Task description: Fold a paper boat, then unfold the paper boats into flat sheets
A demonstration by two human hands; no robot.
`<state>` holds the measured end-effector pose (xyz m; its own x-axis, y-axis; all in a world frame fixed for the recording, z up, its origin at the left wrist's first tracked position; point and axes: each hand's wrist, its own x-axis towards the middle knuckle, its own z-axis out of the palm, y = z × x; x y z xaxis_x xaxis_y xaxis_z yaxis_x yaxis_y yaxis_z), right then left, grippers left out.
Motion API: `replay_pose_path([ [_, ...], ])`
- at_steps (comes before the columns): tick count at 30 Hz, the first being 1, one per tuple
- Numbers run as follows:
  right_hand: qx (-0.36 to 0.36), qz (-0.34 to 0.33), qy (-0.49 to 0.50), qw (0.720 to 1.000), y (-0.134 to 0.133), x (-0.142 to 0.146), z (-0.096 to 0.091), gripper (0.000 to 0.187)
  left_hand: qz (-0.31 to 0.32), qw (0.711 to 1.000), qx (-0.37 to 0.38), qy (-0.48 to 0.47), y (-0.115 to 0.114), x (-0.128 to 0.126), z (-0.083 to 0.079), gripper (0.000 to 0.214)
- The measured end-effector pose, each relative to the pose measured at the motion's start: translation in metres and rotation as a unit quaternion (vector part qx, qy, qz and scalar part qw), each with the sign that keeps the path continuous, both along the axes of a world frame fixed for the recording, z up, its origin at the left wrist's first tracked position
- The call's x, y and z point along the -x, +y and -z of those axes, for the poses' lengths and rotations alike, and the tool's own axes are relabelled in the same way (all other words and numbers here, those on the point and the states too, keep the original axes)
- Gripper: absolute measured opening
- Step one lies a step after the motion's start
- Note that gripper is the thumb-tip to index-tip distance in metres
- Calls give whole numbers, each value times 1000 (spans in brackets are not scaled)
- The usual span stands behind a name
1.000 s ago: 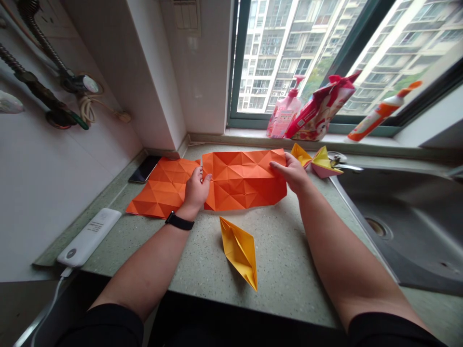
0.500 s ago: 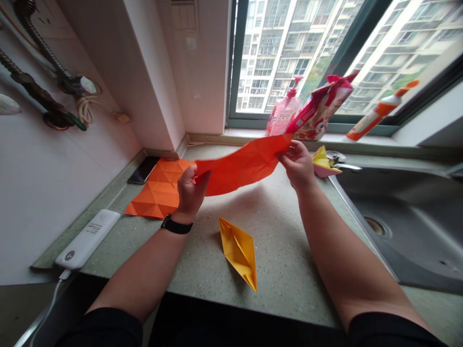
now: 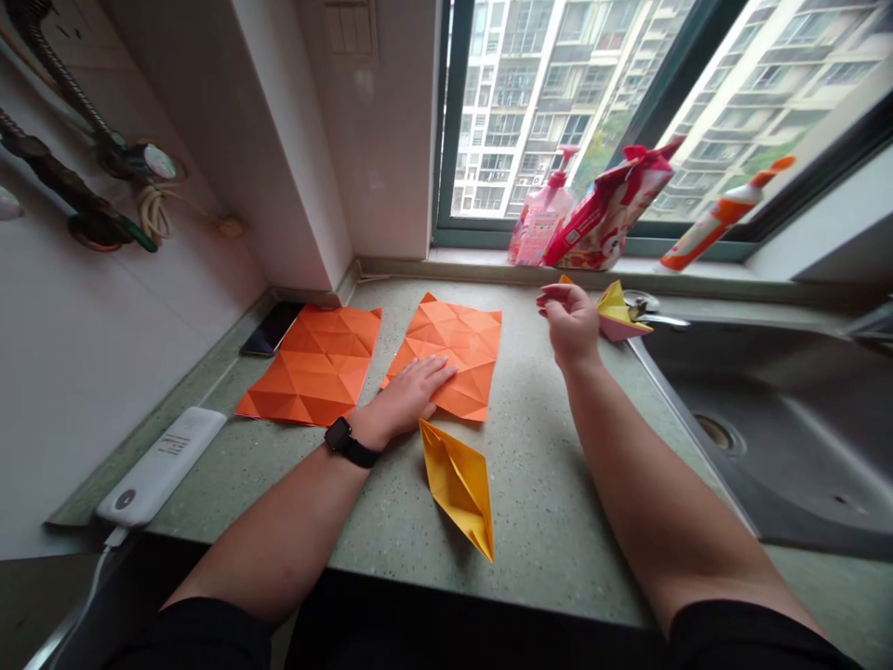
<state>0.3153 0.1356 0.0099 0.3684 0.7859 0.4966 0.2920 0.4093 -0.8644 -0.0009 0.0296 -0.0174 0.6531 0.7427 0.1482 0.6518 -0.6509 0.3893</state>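
My left hand lies flat, fingers stretched, on a creased orange paper sheet on the green counter. A second creased orange sheet lies to its left. My right hand hovers above the counter to the right, fingers loosely curled, holding nothing. A folded yellow paper boat rests just in front of my left hand. Another yellow and pink folded paper piece sits right behind my right hand.
A steel sink fills the right side. On the window sill stand a pink pump bottle, a red pouch and an orange tube. A dark phone and a white power bank lie at the left.
The orange sheet held up in both hands has come down flat on the counter. My left hand now presses it. My right hand has let go and lifted away.
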Motion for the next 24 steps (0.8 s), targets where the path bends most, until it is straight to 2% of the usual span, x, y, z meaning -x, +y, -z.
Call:
replay_pose_path([
  [2, 8, -61, -102, 993, -9, 18, 2, 16, -3, 999, 17, 49, -1, -3, 1, 72],
  [4, 20, -133, -204, 970, -19, 37, 7, 20, -4, 996, 23, 86, -3, -7, 1, 68],
  [7, 22, -232, -342, 910, -32, 61, 20, 28, 13, 994, 29, 105, -5, -13, -2, 63],
  [10, 53, -309, -417, 853, -38, 73, 35, 35, 62, 993, 44, 95, -7, -14, -6, 52],
  [12, 76, -333, -450, 825, -36, 72, 42, 38, 86, 991, 60, 82, -6, -13, -8, 51],
  [15, 99, -328, -481, 807, -28, 64, 48, 43, 81, 989, 98, 74, -3, -11, -10, 59],
  [17, 115, -299, -502, 803, -22, 59, 50, 47, 50, 990, 113, 72, -3, -12, -10, 61],
  [21, 166, -224, -556, 783, -20, 61, 53, 53, -61, 989, 76, 108, -8, -21, -8, 69],
  [24, 200, -193, -575, 769, -24, 69, 54, 56, -88, 984, 65, 138, -13, -27, -7, 84],
])
